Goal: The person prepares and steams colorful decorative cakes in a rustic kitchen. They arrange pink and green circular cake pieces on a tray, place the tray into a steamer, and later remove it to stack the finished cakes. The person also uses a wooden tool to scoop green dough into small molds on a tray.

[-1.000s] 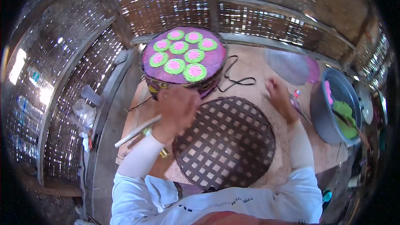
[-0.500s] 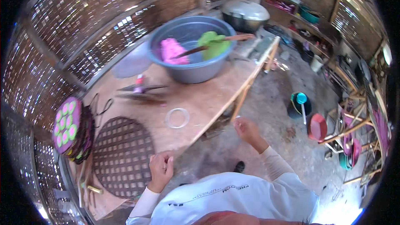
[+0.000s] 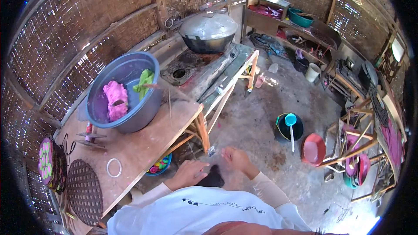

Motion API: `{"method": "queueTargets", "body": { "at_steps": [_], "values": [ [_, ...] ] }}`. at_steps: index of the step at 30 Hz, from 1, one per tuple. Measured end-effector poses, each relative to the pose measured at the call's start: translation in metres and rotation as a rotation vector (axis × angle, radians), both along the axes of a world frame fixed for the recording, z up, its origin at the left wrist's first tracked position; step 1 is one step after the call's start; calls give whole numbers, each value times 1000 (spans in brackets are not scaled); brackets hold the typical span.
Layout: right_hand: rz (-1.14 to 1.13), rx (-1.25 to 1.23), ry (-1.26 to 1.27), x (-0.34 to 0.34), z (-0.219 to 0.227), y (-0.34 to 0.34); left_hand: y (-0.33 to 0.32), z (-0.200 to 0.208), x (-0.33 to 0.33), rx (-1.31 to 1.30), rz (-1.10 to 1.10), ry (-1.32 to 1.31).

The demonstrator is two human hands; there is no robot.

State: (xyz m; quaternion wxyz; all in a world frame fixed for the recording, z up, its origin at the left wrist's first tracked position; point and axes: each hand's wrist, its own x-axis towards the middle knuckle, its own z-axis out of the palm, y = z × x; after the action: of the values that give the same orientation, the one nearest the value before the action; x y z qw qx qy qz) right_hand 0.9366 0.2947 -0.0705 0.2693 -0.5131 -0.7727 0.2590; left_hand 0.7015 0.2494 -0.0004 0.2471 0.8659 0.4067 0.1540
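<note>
Dark printed lettering (image 3: 248, 208), on white shirt (image 3: 174, 217)

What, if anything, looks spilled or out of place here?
One thing: a brown patch on the floor, just left of the red basin. It's darker than the grey surface around it, so it may be a spill or dirt; can't tell which. Nothing else clearly stands out.

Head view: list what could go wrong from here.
The dark bucket stands on the floor, so a stray step might tip it. The turquoise dipper juts past the bucket's rim and could catch a leg. The lattice tray lies near the table's edge and might get knocked off.
</note>
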Motion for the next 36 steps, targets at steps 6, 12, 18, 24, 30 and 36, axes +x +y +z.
{"method": "queueTargets", "body": {
  "at_steps": [6,12,18,24,30,36],
  "values": [
    [-31,72,43,47,50,148,116,-26,44,70,32,-99],
    [-74,166,50,126,73,310,241,5,91,115,118,-180],
    [70,86,219,156,103,473,313,5,97,228,274,-179],
    [266,462,228,61,206,677,359,3,100,143,694,-67],
    [216,657,-138,-27,202,899,398,46,107,317,1226,-93],
    [445,619,-404,-54,147,985,356,55,86,683,1914,-707]
  ]
}}
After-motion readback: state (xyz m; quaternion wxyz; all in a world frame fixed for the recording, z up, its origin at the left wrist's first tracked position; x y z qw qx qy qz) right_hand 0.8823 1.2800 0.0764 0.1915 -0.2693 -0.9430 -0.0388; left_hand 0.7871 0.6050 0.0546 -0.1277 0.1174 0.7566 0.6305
